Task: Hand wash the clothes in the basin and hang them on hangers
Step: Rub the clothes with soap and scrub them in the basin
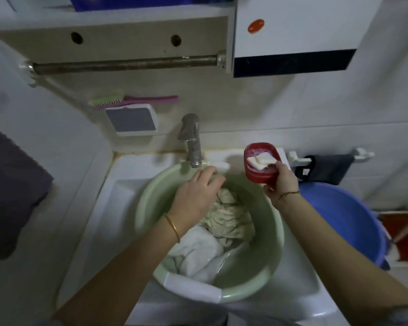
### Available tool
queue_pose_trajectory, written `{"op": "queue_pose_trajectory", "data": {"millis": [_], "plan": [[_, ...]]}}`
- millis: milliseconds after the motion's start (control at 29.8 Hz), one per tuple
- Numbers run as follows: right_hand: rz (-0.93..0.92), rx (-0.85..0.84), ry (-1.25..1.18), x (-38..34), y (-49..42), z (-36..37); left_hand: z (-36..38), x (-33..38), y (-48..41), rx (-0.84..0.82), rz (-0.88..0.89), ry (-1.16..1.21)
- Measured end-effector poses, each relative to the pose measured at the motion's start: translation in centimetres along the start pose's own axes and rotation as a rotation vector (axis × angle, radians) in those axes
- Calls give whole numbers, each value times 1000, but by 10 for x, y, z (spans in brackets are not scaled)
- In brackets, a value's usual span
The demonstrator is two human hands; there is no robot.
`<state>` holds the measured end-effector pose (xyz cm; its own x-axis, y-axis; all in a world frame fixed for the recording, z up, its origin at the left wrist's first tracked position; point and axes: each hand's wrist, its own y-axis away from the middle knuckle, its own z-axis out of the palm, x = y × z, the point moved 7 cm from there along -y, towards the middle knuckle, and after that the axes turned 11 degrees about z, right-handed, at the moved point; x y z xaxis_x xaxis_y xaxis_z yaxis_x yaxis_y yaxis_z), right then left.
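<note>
- Two bare forearms enter from the bottom of the frame and reach up toward the middle; the one at lower left carries a thin gold bangle (172, 228) at the wrist.
- Below them, a pale green round plastic basin (272, 241) sits inside a white ceramic sink (127, 175) and fills the centre of the frame.
- Inside the basin lie wet clothes: a crumpled beige garment (229, 217) in the middle and a white cloth (198, 252) just below it, touching it.
- The left hand (196, 194) is over the upper part of the basin, and its fingers (210, 175) are closed on the top edge of the beige garment.
- The right hand (280, 182) is at centre right, above the basin rim; its fingers are clamped on a red oval plastic soap dish (257, 177), which is tilted toward the camera.
- A white bar of soap (262, 160) lies in this dish, and the thumb touches its edge.
- A grey metal tap (192, 137) stands at the back of the sink, just above the left hand.
- At the right of the frame, a big blue plastic tub (349, 222) stands beside the sink.
- In the upper left, a green and pink brush (118, 100) rests over a white wall holder (132, 120).
</note>
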<state>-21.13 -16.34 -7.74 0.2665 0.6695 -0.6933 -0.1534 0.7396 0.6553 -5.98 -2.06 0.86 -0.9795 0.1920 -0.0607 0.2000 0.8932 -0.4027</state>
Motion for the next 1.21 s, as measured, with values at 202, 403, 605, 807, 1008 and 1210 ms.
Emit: {"op": "queue_pose_trajectory", "data": {"millis": [202, 403, 605, 807, 1008, 1210], "plan": [[90, 199, -104, 6, -31, 9, 40, -19, 10, -158, -142, 90], [122, 139, 51, 1, -62, 44, 63, -36, 22, -297, -327, 229], [207, -62, 323, -7, -69, 62, 82, -47, 31, -359, -443, 291], [315, -72, 36, 9, -56, 56, 100, -46, 38, -417, -454, 242], [-192, -142, 794, 51, -18, 55, 122, -36, 44, -481, -440, 125], [-463, -257, 2105, 146, -12, 51, 158, -28, 82, -731, -415, 133]]}}
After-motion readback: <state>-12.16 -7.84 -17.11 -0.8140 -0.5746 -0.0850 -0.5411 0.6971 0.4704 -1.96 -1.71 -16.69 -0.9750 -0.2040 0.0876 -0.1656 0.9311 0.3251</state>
